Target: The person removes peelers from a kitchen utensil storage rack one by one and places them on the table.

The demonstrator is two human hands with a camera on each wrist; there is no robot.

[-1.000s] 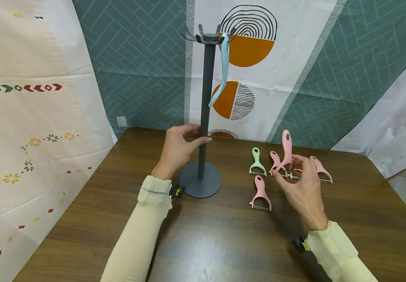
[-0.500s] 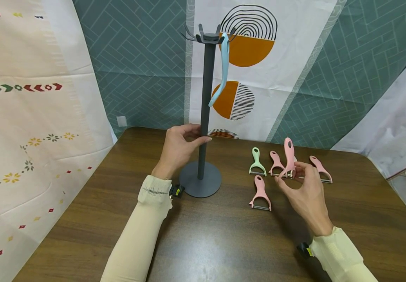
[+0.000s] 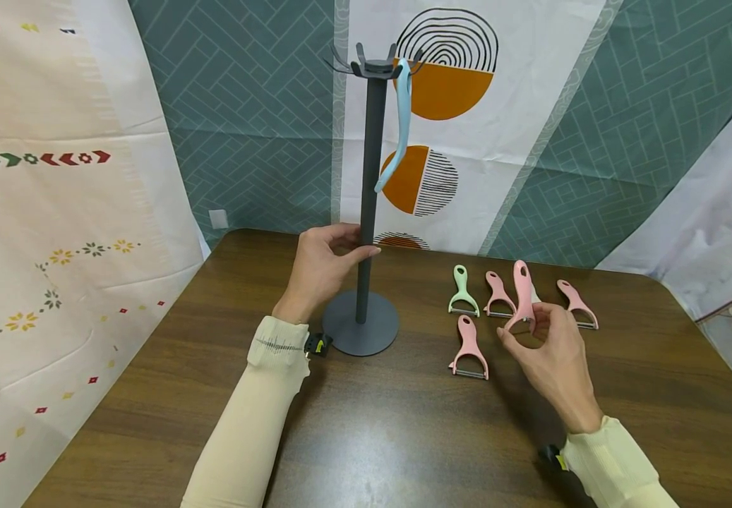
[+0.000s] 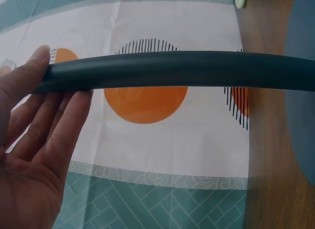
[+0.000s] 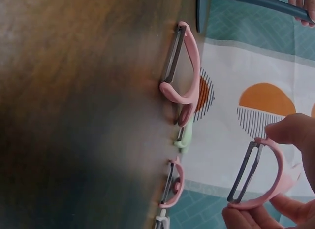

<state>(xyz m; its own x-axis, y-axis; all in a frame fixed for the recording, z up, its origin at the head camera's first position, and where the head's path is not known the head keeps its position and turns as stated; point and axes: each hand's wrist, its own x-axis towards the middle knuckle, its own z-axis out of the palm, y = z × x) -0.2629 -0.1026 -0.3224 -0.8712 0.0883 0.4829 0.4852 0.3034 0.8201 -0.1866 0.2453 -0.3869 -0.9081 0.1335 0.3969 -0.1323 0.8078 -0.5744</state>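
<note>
My left hand [image 3: 324,267] holds the upright pole of a dark grey stand [image 3: 373,162], thumb on one side and fingers on the other. In the left wrist view the pole [image 4: 197,69] runs sideways out of that hand. A light blue peeler [image 3: 403,116] hangs from a hook at the stand's top. My right hand [image 3: 556,360] pinches a pink peeler [image 3: 522,286] by its two blade ends, handle up. The right wrist view shows its blade [image 5: 244,172] between thumb and fingers. Behind it a white peeler [image 3: 534,293] is mostly hidden.
On the wooden table [image 3: 378,437] lie a green peeler [image 3: 462,286], a pink peeler nearest me [image 3: 468,342], another pink one [image 3: 498,289] beside the held one, and a pink one [image 3: 574,300] at the right. A patterned cloth [image 3: 258,141] hangs behind the table.
My right hand has lowered the pink peeler toward the table and come slightly to the right and nearer me. The left hand stays on the pole.
</note>
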